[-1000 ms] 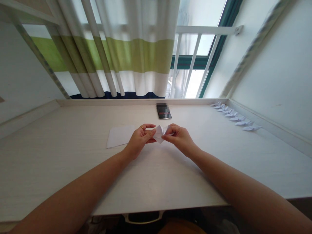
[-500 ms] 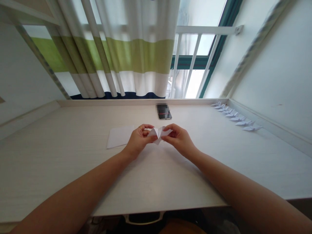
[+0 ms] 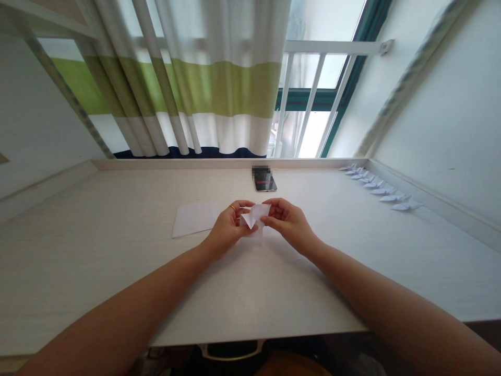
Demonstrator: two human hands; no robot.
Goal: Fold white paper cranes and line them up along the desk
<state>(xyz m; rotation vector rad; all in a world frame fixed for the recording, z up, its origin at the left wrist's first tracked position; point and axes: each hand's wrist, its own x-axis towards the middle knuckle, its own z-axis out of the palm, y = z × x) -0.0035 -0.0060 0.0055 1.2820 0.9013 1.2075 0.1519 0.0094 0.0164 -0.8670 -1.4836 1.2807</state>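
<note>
Between my two hands is a small white folded paper [image 3: 258, 213], raised a little over the white table [image 3: 242, 297]. My left hand [image 3: 229, 223] pinches its left side, thumb in front and fingers behind; a ring shows on one finger. Thumb and fingertips of my right hand [image 3: 288, 218] close on the paper's upper right corner. Its folds stand partly apart, with pointed flaps at the left and upper right. Fingers hide part of the back. Left of my left hand lies a stack of white paper sheets [image 3: 193, 218].
A black phone [image 3: 265, 180] lies beyond my hands, near the table's raised back edge. Several white folded paper cranes [image 3: 385, 192] form a slanting row along the right side. A striped curtain [image 3: 227, 89] and white railing [image 3: 332, 48] are behind the table.
The folded paper has turned and changed shape between my hands, from a wide winged form to a more upright one. My left hand has shifted slightly right, closer to my right hand.
</note>
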